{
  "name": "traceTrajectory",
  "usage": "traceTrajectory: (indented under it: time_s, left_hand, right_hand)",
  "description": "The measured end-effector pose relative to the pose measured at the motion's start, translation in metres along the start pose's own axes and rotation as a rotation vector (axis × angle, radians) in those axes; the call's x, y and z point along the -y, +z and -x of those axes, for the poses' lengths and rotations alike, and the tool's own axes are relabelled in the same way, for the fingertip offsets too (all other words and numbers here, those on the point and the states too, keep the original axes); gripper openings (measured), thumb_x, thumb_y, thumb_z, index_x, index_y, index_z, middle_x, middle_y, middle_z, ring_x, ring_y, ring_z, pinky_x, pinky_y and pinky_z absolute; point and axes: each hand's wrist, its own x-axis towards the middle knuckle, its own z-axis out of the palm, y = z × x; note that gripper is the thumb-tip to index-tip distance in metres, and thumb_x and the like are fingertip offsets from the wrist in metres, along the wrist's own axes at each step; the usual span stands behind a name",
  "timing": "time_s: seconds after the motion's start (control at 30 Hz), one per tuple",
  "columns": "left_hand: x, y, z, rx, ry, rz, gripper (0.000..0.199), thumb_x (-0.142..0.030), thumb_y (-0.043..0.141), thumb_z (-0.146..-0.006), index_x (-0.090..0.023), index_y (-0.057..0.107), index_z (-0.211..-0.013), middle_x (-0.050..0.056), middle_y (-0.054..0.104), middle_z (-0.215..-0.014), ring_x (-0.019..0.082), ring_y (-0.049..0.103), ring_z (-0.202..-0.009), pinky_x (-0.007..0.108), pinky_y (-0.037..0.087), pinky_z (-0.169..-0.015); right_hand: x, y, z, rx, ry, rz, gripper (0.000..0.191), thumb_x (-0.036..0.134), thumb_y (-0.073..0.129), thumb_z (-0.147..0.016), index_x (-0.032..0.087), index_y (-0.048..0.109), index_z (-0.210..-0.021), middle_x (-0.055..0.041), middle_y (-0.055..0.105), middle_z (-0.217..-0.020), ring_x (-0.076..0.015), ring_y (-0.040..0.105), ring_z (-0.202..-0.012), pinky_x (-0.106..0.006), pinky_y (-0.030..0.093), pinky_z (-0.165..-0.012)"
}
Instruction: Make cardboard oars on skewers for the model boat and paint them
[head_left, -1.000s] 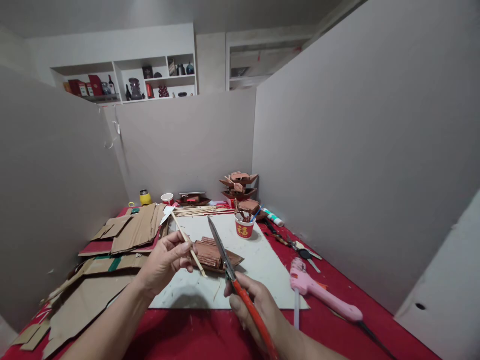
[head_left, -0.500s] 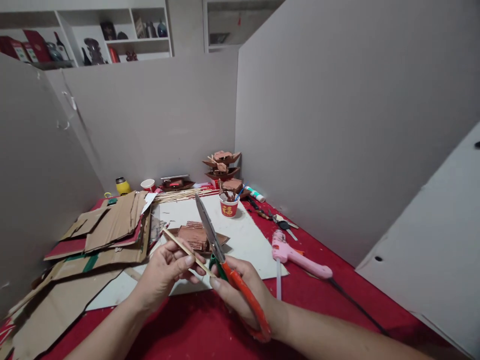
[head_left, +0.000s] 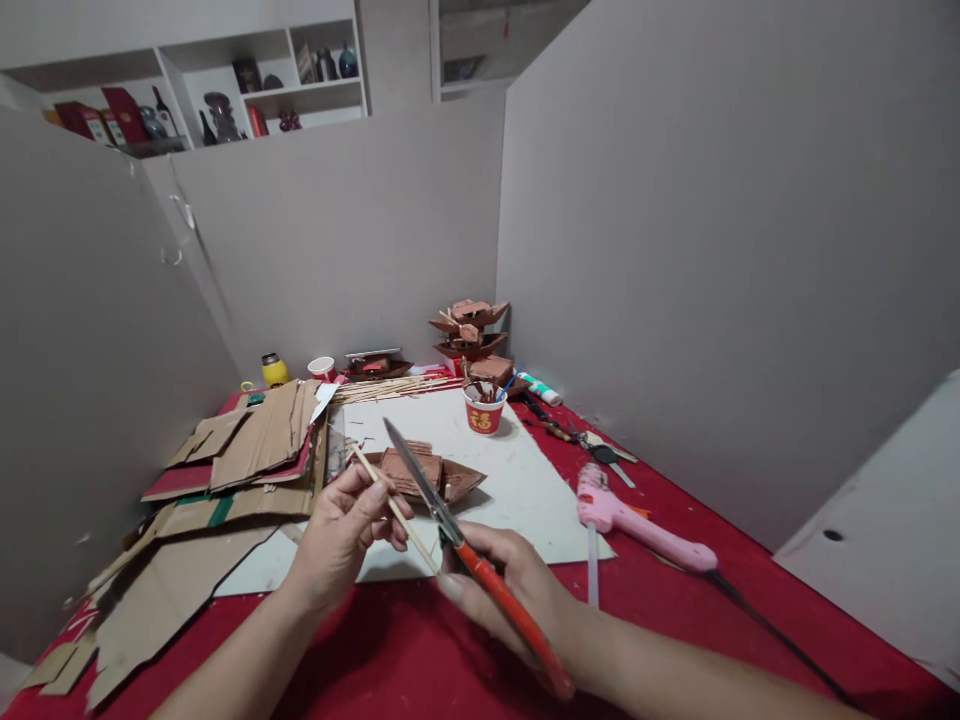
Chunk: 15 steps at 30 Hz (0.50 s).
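Observation:
A thin wooden stick (head_left: 395,508) slants between my two hands. My left hand (head_left: 349,530) pinches it between thumb and fingers. My right hand (head_left: 510,590) is wrapped round red-handled scissors (head_left: 491,578), whose blades point up and to the left; its thumb tip is at the stick's lower end. Behind the hands, a brown model boat (head_left: 420,472) with a ridged roof lies on the white board (head_left: 517,500), partly covered by the blades and fingers.
Cardboard pieces (head_left: 262,440) are piled at left. A red paper cup (head_left: 484,410) stands behind the boat. A pink glue gun (head_left: 637,525) with a cord lies at right. Loose sticks (head_left: 390,388), stacked model boats (head_left: 470,330) and a yellow jar (head_left: 274,370) are at the back.
The view has shifted, so the table things appear farther right. The stick now tilts more steeply, and the scissor blades lean farther left.

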Motion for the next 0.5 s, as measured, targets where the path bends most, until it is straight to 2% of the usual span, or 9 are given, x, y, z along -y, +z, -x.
traceTrajectory:
  time_s: [0.17, 0.3, 0.4, 0.5]
  left_hand:
    - [-0.005, 0.001, 0.0, -0.052, 0.035, -0.013, 0.022, -0.033, 0.073, -0.078, -0.015, 0.061, -0.078, 0.0, 0.064, -0.061, 0.008, 0.057, -0.05, 0.018, 0.048, -0.047]
    - [-0.006, 0.0, 0.0, -0.068, 0.039, -0.04, 0.023, -0.034, 0.075, -0.075, -0.015, 0.063, -0.078, 0.001, 0.066, -0.061, 0.008, 0.056, -0.048, 0.018, 0.048, -0.046]
    - [-0.005, -0.001, 0.0, -0.08, 0.05, -0.062, 0.021, -0.032, 0.077, -0.073, -0.014, 0.065, -0.076, 0.001, 0.066, -0.062, 0.008, 0.056, -0.049, 0.019, 0.049, -0.048]
    - [-0.005, -0.003, 0.001, -0.089, 0.074, -0.089, 0.019, -0.029, 0.078, -0.072, -0.014, 0.068, -0.075, 0.001, 0.067, -0.063, 0.007, 0.055, -0.049, 0.019, 0.049, -0.049]
  right_hand:
    - [-0.003, -0.009, -0.003, -0.001, -0.052, 0.106, 0.038, 0.055, 0.054, -0.082, 0.019, 0.047, -0.073, 0.0043, 0.039, -0.063, -0.0116, 0.035, -0.058, -0.024, 0.033, -0.053]
    - [-0.001, -0.013, -0.003, 0.025, -0.109, 0.09, 0.051, 0.07, 0.043, -0.083, 0.019, 0.048, -0.084, 0.0038, 0.041, -0.067, -0.0118, 0.035, -0.058, -0.024, 0.034, -0.053]
    - [-0.004, -0.013, -0.004, 0.02, -0.157, 0.158, 0.055, 0.073, 0.039, -0.083, 0.019, 0.048, -0.088, 0.0017, 0.047, -0.072, -0.0136, 0.039, -0.061, -0.025, 0.037, -0.056]
    - [-0.012, -0.012, -0.006, 0.012, -0.134, 0.27, 0.051, 0.07, 0.041, -0.084, 0.019, 0.047, -0.088, 0.0006, 0.05, -0.072, -0.0149, 0.042, -0.062, -0.026, 0.038, -0.057]
